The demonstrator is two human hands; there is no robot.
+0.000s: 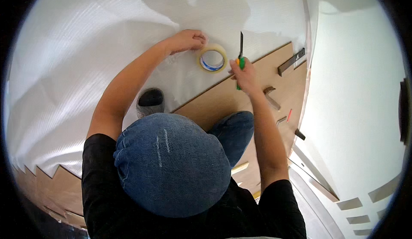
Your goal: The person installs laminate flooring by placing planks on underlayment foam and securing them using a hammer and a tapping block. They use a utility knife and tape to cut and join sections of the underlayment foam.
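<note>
My left hand (186,41) is closed, its fingertips pinched on what looks like a clear strip of tape. Just right of those fingers is a roll of clear tape (213,48), with a blue and white inner core. Whether the roll rests on the floor or hangs from the strip, I cannot tell. In my right hand (246,77) is a utility knife (242,62) with a green and orange handle. Its dark blade is out and points away from me, over the white sheeting (128,46) beside the plank edge.
Laid wooden planks (206,103) run beneath my right side toward the white wall (347,89). On them lie a dark flat bar (292,62), a curved brown piece (271,98), a red pencil (289,115) and a black block (300,134). My grey slipper (150,110) rests on the sheeting.
</note>
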